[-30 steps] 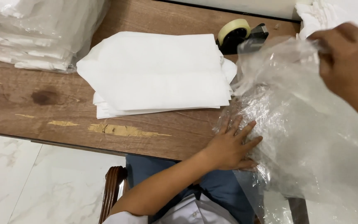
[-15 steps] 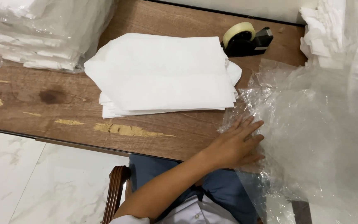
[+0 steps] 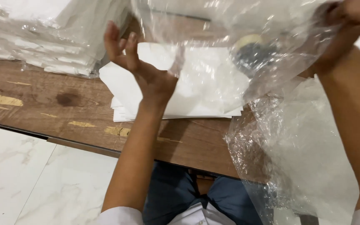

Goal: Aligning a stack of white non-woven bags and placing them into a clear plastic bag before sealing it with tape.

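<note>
A clear plastic bag [image 3: 234, 29] is held up across the top of the view, over the table. My right hand [image 3: 351, 14] grips its upper right corner at the frame's top edge. My left hand [image 3: 140, 68] is raised with fingers spread, palm toward the bag's lower left edge, touching or just short of it. Behind the bag lies a stack of white folded sheets [image 3: 180, 89] on the wooden table [image 3: 55, 104]. A tape dispenser [image 3: 251, 52] shows dimly through the plastic.
A pile of clear plastic bags [image 3: 305, 154] lies at the table's right edge and hangs over it. Wrapped bundles of white goods [image 3: 42, 37] fill the far left. White marble floor [image 3: 30, 179] lies below the table edge.
My left hand has lifted off the plastic pile and risen toward the bag. My right hand has pulled one bag up and across the view, covering the tape dispenser.
</note>
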